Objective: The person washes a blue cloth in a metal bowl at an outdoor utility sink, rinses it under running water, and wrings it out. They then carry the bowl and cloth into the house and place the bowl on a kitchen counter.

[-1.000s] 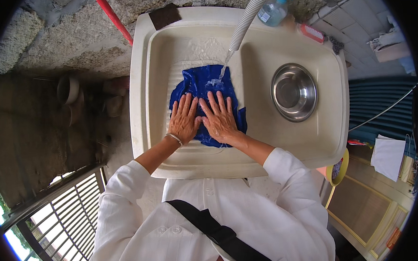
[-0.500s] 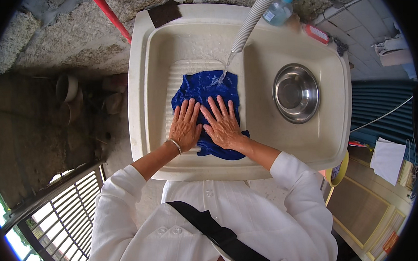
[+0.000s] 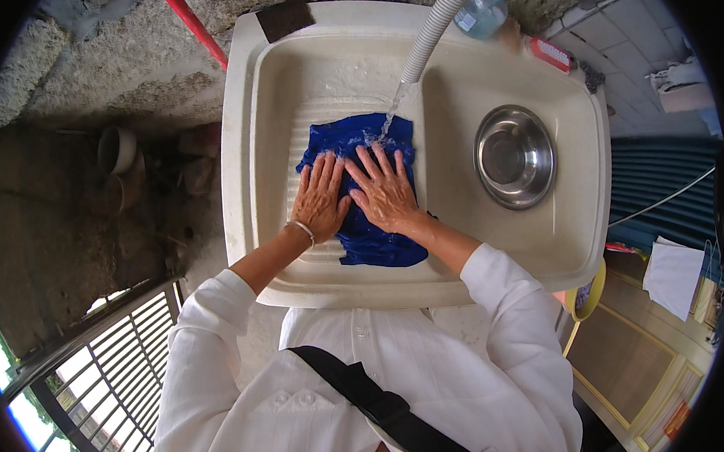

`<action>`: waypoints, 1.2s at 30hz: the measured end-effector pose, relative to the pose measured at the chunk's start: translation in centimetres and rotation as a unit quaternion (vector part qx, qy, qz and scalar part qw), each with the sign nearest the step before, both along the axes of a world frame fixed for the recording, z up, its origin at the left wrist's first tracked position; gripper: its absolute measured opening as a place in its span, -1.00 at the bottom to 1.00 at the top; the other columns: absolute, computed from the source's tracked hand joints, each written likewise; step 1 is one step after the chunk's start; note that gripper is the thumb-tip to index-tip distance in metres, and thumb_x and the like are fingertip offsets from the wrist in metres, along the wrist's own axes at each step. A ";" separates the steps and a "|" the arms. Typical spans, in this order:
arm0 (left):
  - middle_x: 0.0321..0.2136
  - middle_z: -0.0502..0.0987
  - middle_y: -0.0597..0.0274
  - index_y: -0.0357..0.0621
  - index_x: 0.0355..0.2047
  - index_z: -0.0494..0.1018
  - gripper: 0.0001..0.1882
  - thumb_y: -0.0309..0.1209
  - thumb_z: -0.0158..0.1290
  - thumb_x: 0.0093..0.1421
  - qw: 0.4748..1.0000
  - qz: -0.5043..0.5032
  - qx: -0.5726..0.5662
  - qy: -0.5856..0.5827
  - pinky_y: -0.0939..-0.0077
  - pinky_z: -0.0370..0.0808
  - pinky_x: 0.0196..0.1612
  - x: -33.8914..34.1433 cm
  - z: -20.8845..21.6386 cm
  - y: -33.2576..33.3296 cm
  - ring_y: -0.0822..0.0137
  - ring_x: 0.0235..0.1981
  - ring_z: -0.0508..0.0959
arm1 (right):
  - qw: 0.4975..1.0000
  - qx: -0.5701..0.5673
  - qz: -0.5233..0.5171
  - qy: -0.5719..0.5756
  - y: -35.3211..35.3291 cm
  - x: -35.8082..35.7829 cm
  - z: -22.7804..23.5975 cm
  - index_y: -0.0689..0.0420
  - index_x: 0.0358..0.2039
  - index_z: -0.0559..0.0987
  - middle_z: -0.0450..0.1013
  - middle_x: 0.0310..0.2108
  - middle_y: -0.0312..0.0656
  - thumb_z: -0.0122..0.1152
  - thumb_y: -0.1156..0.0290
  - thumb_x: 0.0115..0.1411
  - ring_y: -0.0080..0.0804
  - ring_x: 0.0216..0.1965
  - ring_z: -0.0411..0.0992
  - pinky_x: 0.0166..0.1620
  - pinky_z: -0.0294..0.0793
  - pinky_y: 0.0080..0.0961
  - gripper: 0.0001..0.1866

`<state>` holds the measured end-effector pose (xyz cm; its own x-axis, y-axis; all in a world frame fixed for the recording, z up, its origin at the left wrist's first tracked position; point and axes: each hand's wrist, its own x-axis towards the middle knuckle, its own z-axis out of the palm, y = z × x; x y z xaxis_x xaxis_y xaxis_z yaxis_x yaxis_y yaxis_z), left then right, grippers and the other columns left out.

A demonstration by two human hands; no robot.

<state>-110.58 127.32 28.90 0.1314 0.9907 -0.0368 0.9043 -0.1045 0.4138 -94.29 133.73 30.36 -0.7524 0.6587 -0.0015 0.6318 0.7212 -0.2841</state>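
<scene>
Left hand: left hand lies flat, fingers spread, pressing the blue cloth; it has slid further up the ribbed washboard.
Right hand: right hand is flat and unclenched on the cloth, also pushed forward.
Cloth: in the left sink basin, now stretched under the hose water.
Steel bowl: unmoved in the right basin.

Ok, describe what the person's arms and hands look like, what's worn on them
Both arms wear long white sleeves of a finely ribbed fabric, pushed up to mid-forearm. The left hand has a thin pale bangle at the wrist. The right hand is bare, with no ring, watch or glove visible. A black strap crosses the white shirt at the chest.
</scene>
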 end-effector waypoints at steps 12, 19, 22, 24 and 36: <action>0.05 0.22 -0.24 -0.25 0.13 0.10 -0.38 -0.23 -0.04 0.11 0.971 0.073 -0.172 0.152 0.21 0.33 0.02 -0.6 3.4 -3.1 -0.09 0.05 0.30 | 0.997 -0.041 0.033 -0.062 -8.1 3.1 1.9 0.01 0.22 0.08 -0.21 0.27 0.04 0.02 0.13 0.13 0.03 0.29 -0.29 0.22 -0.29 0.06 -0.33; -0.06 0.36 0.00 -0.02 0.09 0.20 -0.51 -0.16 -0.12 0.17 0.996 -0.019 0.055 0.063 0.19 0.29 0.02 -3.0 4.2 6.9 0.07 -0.01 0.36 | 0.988 0.016 0.156 -0.020 5.6 6.6 0.3 -0.22 0.18 0.17 0.04 0.22 -0.44 -0.23 0.03 0.22 -0.34 0.28 -0.16 0.28 -0.29 -0.17 -0.49; 0.19 0.02 -0.01 0.01 0.19 0.02 -0.42 -0.11 -0.20 0.20 0.988 -0.005 0.104 0.111 0.07 0.03 0.18 -4.8 -2.9 7.1 0.02 0.21 0.03 | 0.982 0.153 0.100 -0.054 9.4 4.1 0.1 -0.05 0.03 0.38 0.11 0.19 -0.39 -0.07 0.25 0.17 -0.26 0.27 -0.14 0.25 -0.27 -0.05 -0.61; 0.23 -0.09 -0.05 -0.02 0.22 -0.05 -0.38 -0.07 -0.23 0.21 0.991 0.033 0.052 0.118 0.05 -0.03 0.20 -4.6 -3.5 5.9 -0.05 0.23 -0.06 | 0.996 0.090 -0.023 -0.013 8.0 2.4 0.0 0.10 -0.04 0.42 0.13 0.17 -0.21 -0.05 0.33 0.13 -0.24 0.24 -0.05 0.21 -0.18 0.02 -0.64; -0.24 0.47 -0.15 -0.32 0.00 0.30 -0.40 -0.04 -0.11 0.14 0.941 -0.075 -0.304 0.130 0.23 0.43 -0.23 4.7 8.3 -4.1 0.02 -0.22 0.50 | 0.973 0.067 0.209 0.066 6.5 -2.4 -2.8 -0.04 0.11 0.30 0.11 0.19 -0.29 -0.25 -0.09 0.19 -0.20 0.26 -0.08 0.19 -0.16 0.10 -0.43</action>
<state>-105.87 123.27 37.17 0.1761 0.7472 -0.6409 0.9771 -0.0539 0.2057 -96.67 140.22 27.61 -0.9427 0.2818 0.1789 0.2387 0.9438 -0.2288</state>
